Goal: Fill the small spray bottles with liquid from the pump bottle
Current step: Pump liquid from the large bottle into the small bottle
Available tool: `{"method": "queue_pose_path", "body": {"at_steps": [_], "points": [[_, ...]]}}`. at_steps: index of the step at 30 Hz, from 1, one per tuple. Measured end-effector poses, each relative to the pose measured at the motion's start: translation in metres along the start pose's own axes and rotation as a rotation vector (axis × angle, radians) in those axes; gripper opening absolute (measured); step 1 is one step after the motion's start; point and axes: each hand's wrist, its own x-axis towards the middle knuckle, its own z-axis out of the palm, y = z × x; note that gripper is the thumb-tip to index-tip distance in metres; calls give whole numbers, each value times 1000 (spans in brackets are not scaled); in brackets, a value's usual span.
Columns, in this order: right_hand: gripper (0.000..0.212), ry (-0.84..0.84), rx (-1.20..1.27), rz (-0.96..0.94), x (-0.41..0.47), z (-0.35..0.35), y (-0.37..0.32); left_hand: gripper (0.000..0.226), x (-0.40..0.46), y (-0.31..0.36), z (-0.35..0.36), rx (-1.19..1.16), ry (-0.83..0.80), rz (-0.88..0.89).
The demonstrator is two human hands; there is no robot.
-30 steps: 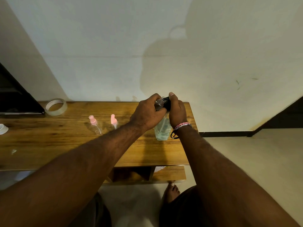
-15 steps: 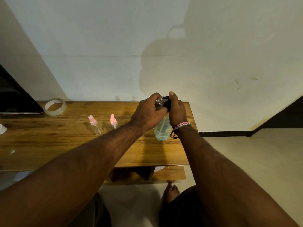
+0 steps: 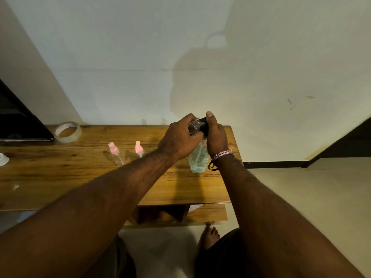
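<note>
A: What's blocked from view?
B: The small clear uncapped spray bottle (image 3: 194, 126) is mostly inside the left hand (image 3: 178, 140); only its neck shows, tipped against the black pump head (image 3: 204, 125). Fill level in it: can't tell. Nozzle contact point is hidden too.
A: Hands?
B: Left hand's fingers are curled round the small bottle. Right hand (image 3: 216, 137) wraps the pump head, one fingertip on top.
A: Pump bottle?
B: Clear plastic pump bottle (image 3: 197, 160), centre-right of frame, stands on the wooden table (image 3: 80, 173) near its right end. Pale bluish liquid in it, level hard to read behind the wrist.
A: Others?
B: Two small clear spray bottles with pink tops, left of centre: one (image 3: 115, 154) lying, one (image 3: 139, 149) partly behind the left forearm. Contents unreadable. Clear tape roll (image 3: 67, 132) upper left; a white object (image 3: 3, 158) is cut off at the left edge.
</note>
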Motion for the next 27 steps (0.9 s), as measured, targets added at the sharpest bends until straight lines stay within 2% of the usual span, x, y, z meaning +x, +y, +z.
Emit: {"method": "queue_pose_path", "body": {"at_steps": [15,27], "points": [[46,57,34,24,-1,-1,-8,21,1,-4,3,17,-9,6],[49,-7,24,-12,-2,1,-5,20,-2,-3,0,-2,-3,-4]]}}
